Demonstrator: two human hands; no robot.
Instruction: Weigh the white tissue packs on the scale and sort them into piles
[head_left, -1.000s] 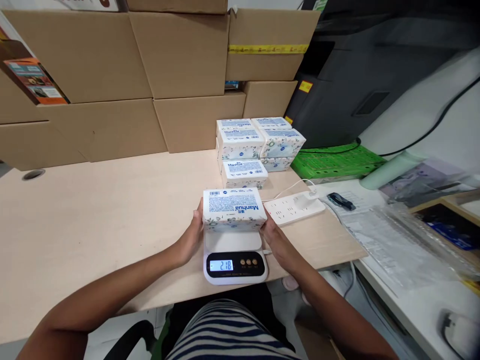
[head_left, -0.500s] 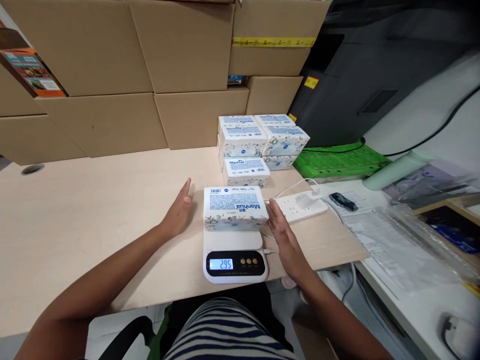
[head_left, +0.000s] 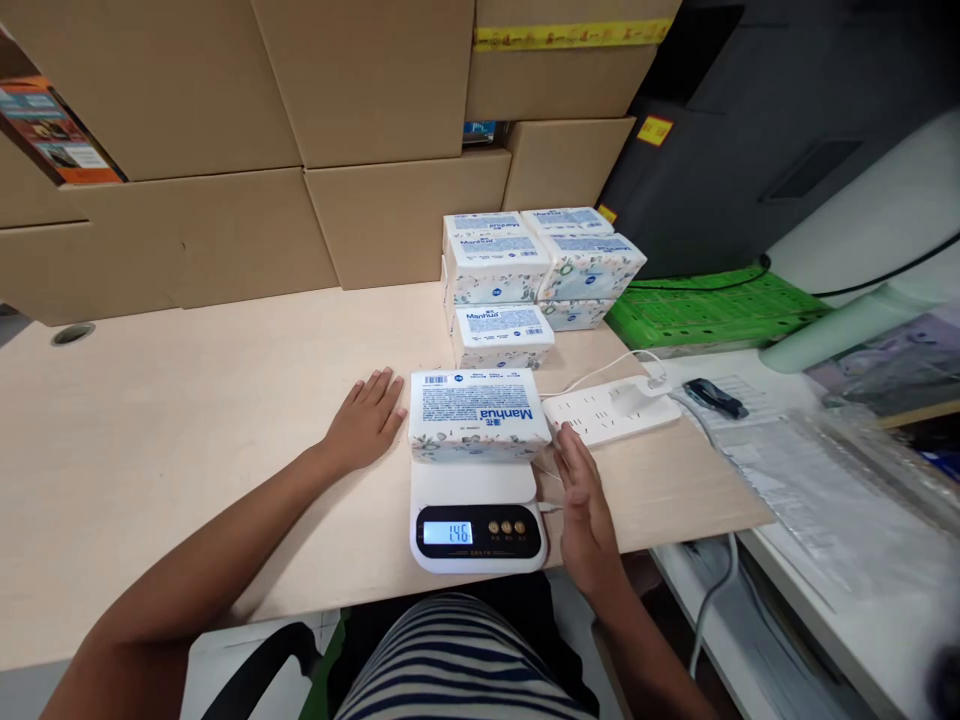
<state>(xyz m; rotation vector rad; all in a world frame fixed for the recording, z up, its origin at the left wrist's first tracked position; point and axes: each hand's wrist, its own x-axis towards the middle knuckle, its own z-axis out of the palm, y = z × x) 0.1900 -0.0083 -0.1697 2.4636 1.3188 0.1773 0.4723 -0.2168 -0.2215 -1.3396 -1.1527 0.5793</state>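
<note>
The white pack lay on the back of the scale, likely so that the lit screen in front was easy to see. The left hand lay flat on the bench, left of the scale, fingers a little apart. The right hand was on its side, right of the scale, fingers close together. Both were empty, perhaps so no push would change the number. The white pack was a neat block, with blue words on top and little leaves in front.

White blue-lettered Manhua pack, lying flat, atop white digital scale, lit display reading 1.46
</note>
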